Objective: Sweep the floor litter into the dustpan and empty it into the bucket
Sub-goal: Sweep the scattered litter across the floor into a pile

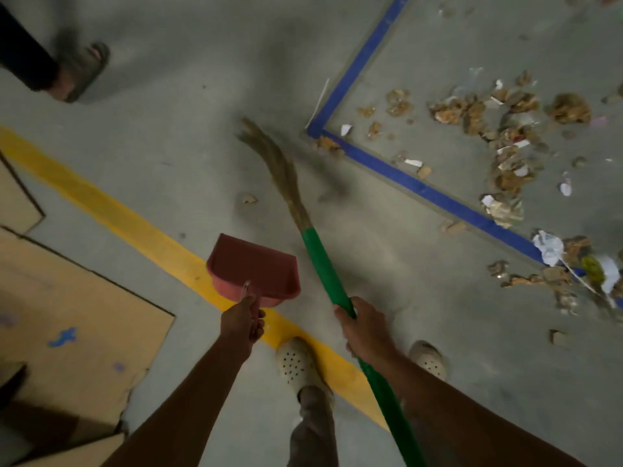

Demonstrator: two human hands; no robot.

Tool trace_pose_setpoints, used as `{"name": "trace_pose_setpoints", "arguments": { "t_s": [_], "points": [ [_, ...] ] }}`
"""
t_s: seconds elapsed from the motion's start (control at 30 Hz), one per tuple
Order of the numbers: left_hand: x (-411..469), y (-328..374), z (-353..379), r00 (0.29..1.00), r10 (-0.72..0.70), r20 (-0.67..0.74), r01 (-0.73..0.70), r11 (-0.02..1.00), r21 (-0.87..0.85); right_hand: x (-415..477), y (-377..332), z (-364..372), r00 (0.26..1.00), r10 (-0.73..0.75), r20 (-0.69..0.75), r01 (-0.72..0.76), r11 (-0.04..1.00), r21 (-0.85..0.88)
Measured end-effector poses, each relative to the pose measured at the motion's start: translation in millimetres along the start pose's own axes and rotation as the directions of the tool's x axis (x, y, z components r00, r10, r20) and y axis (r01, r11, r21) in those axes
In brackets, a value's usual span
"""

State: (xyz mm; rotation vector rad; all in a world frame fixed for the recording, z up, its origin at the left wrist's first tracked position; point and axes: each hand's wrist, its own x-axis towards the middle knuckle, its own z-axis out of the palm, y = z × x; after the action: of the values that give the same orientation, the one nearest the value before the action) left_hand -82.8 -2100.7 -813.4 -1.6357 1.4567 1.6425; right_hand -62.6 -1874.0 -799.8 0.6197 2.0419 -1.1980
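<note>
- While the left hand [242,320] curls its fingers round the short handle of the red dustpan [253,264], the pan is held out over the yellow line [118,210] painted diagonally across the grey concrete floor [168,96].
- The right hand [365,326] is wrapped round the green handle of the broom [323,271]. Its brown bristles [273,156] point away towards the corner of a blue tape outline [421,188]. Whether they touch the floor cannot be told.
- The litter [505,129], brown crumpled scraps mixed with white paper bits, lies scattered inside the blue outline. It is thickest along the near strip and towards the right.
- A few scraps lie outside the tape, near its corner and just beside the bristles.
- Flat cardboard sheets [67,298] with blue marks cover the floor on the left, beyond the yellow line.
- One pale perforated clog [296,362] stands on the yellow line between the arms, and the other [429,360] shows beside the right forearm.
- Another person's sandalled foot [84,72] stands at the far left.
- The lighting is dim.
</note>
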Motion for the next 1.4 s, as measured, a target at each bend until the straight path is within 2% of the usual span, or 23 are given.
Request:
{"name": "trace_pose_setpoints", "arguments": {
  "t_s": [0.13, 0.23, 0.3, 0.4, 0.47, 0.53, 0.67, 0.83, 1.0, 1.13, 1.3, 1.4],
  "points": [
    [19.2, 5.6, -30.7, 0.997, -0.025, -0.068, 0.026, 1.0, 0.006, 27.6, -11.5, 36.4, 0.994, 0.002, 0.114, 0.018, 0.984, -0.175],
    [32.1, 8.8, -40.9, 0.996, -0.035, -0.082, 0.037, 0.999, 0.018, 57.0, -14.2, 47.2, 0.988, 0.091, 0.125, -0.062, 0.975, -0.213],
    [36.2, 10.8, -42.0, 0.996, -0.033, -0.077, 0.035, 0.999, 0.023, 72.0, -11.1, 42.6, 0.982, 0.178, 0.057, -0.169, 0.976, -0.137],
    [41.9, 15.9, -37.1, 0.999, -0.034, -0.036, 0.035, 0.999, 0.034, 85.5, -5.9, 24.3, 0.951, 0.284, -0.124, -0.288, 0.958, -0.012],
    [42.6, 20.6, -29.5, 1.0, -0.031, -0.006, 0.031, 0.998, 0.05, 93.3, 0.9, 4.0, 0.902, 0.355, -0.246, -0.349, 0.934, 0.068],
    [42.2, 25.6, -20.6, 0.999, -0.021, 0.031, 0.019, 0.997, 0.071, 99.7, 6.2, -18.7, 0.831, 0.45, -0.325, -0.395, 0.891, 0.225],
    [36.7, 36.8, 0.6, 0.995, 0.001, 0.099, -0.011, 0.995, 0.098, 88.3, 0.5, -64.0, 0.714, 0.575, -0.4, -0.284, 0.76, 0.585],
    [21.7, 54.2, 27.6, 0.984, 0.022, 0.177, -0.045, 0.991, 0.13, 53.6, -9.0, -91.6, 0.657, 0.545, -0.521, -0.18, 0.784, 0.593],
    [5.5, 82.0, 45.9, 0.974, 0.053, 0.222, -0.088, 0.985, 0.149, 33.2, -27.4, -86.4, 0.695, 0.464, -0.549, -0.101, 0.82, 0.564],
    [-6.3, 109.7, 61.0, 0.966, 0.085, 0.244, -0.124, 0.981, 0.149, 30.5, -46.7, -80.0, 0.757, 0.353, -0.55, -0.037, 0.863, 0.503],
    [-5.2, 142.0, 85.1, 0.962, 0.137, 0.234, -0.182, 0.966, 0.183, 48.6, -68.9, -85.2, 0.889, 0.203, -0.411, -0.07, 0.946, 0.315],
    [1.2, 155.3, 104.6, 0.968, 0.145, 0.204, -0.186, 0.962, 0.2, 70.4, -76.1, -88.6, 0.939, 0.155, -0.307, -0.083, 0.968, 0.235]
  ]
}}
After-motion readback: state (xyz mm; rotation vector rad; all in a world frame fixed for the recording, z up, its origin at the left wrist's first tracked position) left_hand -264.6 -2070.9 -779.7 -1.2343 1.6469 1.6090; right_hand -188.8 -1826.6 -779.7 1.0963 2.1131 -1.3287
